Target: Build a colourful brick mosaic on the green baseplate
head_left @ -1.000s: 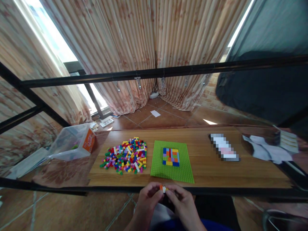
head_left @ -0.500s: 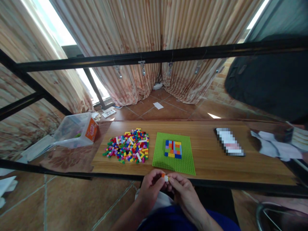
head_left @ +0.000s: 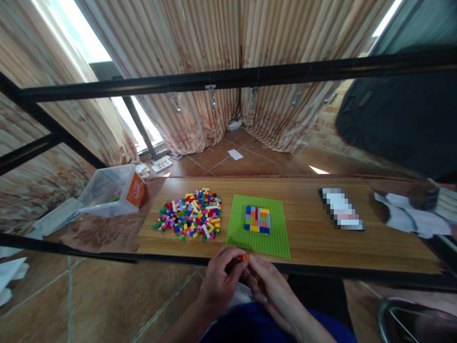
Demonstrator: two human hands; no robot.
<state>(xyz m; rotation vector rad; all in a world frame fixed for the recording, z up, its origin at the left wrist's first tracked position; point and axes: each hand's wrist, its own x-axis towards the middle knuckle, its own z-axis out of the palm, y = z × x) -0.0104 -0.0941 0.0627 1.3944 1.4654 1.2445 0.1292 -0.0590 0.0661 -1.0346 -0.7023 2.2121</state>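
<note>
My left hand (head_left: 219,278) and my right hand (head_left: 269,286) meet just below the table's near edge, fingers pinched together round a small orange brick (head_left: 244,257). Straight beyond them a green baseplate (head_left: 258,232) lies on the wooden table (head_left: 314,238), carrying a small square of coloured bricks (head_left: 257,219). A heap of loose coloured bricks (head_left: 189,219) sits to the left of the plate.
A clear plastic tub with an orange label (head_left: 114,192) lies tipped at the table's left end. A pixelated flat object (head_left: 342,215) and crumpled white paper (head_left: 410,216) lie to the right. Black frame bars (head_left: 228,76) cross the view, with curtains behind.
The white piece seen between my fingertips no longer shows; only the orange brick is visible. My hands have closed tighter, and the view has tilted slightly down.
</note>
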